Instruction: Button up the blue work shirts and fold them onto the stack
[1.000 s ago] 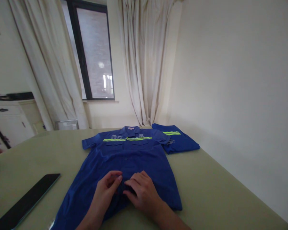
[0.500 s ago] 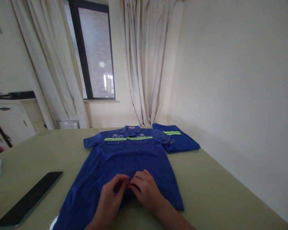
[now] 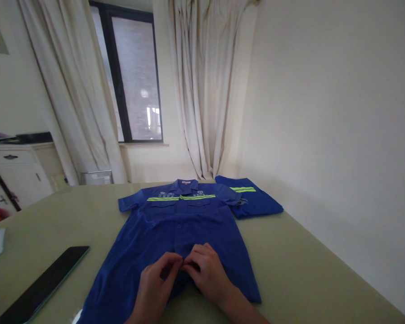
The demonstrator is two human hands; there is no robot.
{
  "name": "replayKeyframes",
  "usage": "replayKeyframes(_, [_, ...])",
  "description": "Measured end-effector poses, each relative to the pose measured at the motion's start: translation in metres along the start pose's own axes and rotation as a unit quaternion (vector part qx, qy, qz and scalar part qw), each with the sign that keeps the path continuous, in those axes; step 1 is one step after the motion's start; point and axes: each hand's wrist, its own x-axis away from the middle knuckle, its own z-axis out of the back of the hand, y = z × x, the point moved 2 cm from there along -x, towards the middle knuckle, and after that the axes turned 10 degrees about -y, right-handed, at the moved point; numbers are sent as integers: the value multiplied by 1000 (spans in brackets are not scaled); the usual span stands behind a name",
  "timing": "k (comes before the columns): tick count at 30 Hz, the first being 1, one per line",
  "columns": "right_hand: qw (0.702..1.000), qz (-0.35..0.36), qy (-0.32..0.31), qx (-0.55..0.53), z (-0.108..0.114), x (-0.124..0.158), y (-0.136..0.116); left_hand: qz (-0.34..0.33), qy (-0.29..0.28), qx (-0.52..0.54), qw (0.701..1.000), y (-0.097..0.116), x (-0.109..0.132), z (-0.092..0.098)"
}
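Grip: left hand (image 3: 157,283) and right hand (image 3: 205,272) pinch blue shirt (image 3: 178,220) placket | shirt flat beneath, on table (image 3: 307,270)

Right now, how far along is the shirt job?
Done: one blue garment lies folded at the far right of the table. In hand: left hand and right hand pinch the front placket of the spread shirt near the hem; it looks closed above them. Remaining: that shirt lies flat, sleeves out, unfolded.

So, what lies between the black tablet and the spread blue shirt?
Only bare tabletop, seen in the head view, separates the black tablet from the blue shirt.
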Motion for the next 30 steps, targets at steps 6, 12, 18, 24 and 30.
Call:
replayKeyframes(6, [1000,-22,-20,-8,0,-1,-1,1,6,-5,1000,-2,1,-1])
replayKeyframes(12, [997,-60,-35,-42,-2,-1,-1,4,9,19,1000,3,1,0])
replayKeyframes(18, [997,-63,-40,-34,-3,-1,-1,16,7,46,999,-5,0,-3])
replayKeyframes(24, [997,-39,-64,4,-4,1,-2,40,-48,93,994,-10,-8,-2])
replayKeyframes(30, [997,-15,-77,18,-5,2,-5,41,-147,96,984,-14,-12,14])
